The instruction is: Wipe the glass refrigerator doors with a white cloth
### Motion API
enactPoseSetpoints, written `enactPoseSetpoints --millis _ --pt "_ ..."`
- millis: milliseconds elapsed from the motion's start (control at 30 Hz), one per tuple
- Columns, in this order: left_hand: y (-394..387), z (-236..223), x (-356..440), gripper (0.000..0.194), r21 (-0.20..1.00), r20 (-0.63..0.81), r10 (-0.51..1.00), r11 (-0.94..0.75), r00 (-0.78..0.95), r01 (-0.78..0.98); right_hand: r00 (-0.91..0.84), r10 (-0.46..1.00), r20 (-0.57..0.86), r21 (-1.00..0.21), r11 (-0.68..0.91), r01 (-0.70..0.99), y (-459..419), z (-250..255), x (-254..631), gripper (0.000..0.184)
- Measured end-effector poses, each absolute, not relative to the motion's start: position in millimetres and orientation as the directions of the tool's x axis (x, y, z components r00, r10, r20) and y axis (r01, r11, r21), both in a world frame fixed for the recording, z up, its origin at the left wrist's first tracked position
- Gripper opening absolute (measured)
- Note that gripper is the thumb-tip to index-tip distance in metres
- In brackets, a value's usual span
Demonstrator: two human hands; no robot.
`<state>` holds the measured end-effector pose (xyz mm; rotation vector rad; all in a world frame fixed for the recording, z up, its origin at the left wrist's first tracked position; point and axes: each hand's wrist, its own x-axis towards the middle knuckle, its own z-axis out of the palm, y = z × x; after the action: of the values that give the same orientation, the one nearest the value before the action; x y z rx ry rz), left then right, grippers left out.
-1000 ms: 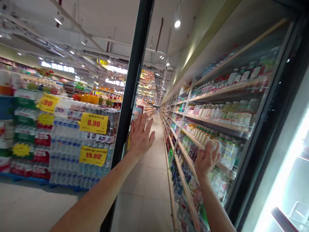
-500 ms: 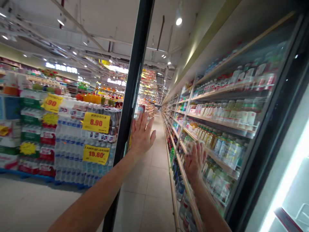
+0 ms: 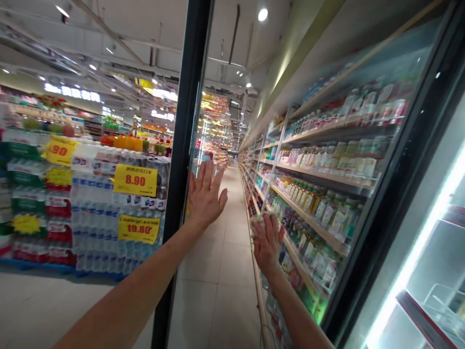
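A glass door stands open in front of me, with a black frame (image 3: 186, 116) running down its left edge. My left hand (image 3: 206, 198) lies flat on the pane beside that frame, fingers spread and holding nothing. Lower and to the right, my right hand (image 3: 268, 246) presses a pale, crumpled cloth (image 3: 256, 224) against the glass. Part of the cloth is hidden behind the fingers. Bottled drinks (image 3: 336, 213) on long shelves show in the pane on the right, possibly as a reflection.
A stack of packed water bottles (image 3: 95, 218) stands left of the door, with yellow price signs (image 3: 135, 180) on it. Tiled floor (image 3: 203, 310) runs below. At the far right, a bright light strip (image 3: 407, 271) borders the cooler's inside.
My right hand has moved left and slightly down across the glass with the cloth. My left hand stays flat beside the frame, while the whole view has shifted a little.
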<state>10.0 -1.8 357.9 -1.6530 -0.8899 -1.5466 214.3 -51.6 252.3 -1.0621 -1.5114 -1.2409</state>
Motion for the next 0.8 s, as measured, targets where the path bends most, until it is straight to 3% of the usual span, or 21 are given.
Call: enactPoseSetpoints --millis 200,267,333,433,500,567,700,733,800 --pt "-4.2 357.6 10.7 0.057 -0.068 0.996 0.021 -0.497 0.091 0.865 0.275 -0.128 0.953 -0.274 0.028 0.961 -55.1 289.6 277.2 0.053" --pt "-8.1 352.9 15.2 0.056 -0.197 0.971 0.014 -0.505 0.237 0.840 0.248 -0.139 0.959 -0.243 0.054 0.969 -51.2 293.0 264.0 0.053" --pt "-14.5 345.4 23.1 0.055 -0.288 0.935 0.030 -0.514 0.353 0.808 0.100 -0.102 0.990 -0.091 0.086 0.992 -48.0 288.6 237.5 0.051" --pt "-25.6 332.7 36.6 0.057 -0.232 0.945 0.086 -0.508 0.317 0.829 -0.126 -0.020 0.992 0.127 0.118 0.985 -48.3 280.2 213.2 0.048" --pt "-31.2 326.8 42.6 0.057 -0.214 0.951 0.085 -0.508 0.296 0.834 -0.210 0.009 0.978 0.207 0.116 0.971 -52.2 282.3 223.6 0.047" --pt "-34.6 324.0 45.3 0.054 -0.261 0.941 0.054 -0.516 0.335 0.816 -0.135 -0.024 0.991 0.136 0.086 0.987 -56.7 292.5 248.6 0.048" --pt "-37.7 324.2 45.2 0.053 -0.321 0.922 0.022 -0.518 0.387 0.793 0.259 -0.179 0.949 -0.252 0.058 0.966 -58.9 318.6 274.0 0.051" --pt "-38.2 324.6 44.9 0.053 -0.319 0.923 0.022 -0.515 0.385 0.796 0.272 -0.183 0.945 -0.264 0.069 0.962 -57.8 320.9 267.5 0.051" --pt "-39.1 325.2 44.4 0.053 -0.321 0.923 0.021 -0.507 0.383 0.800 0.160 -0.138 0.977 -0.147 0.103 0.984 -55.8 318.2 244.2 0.050"
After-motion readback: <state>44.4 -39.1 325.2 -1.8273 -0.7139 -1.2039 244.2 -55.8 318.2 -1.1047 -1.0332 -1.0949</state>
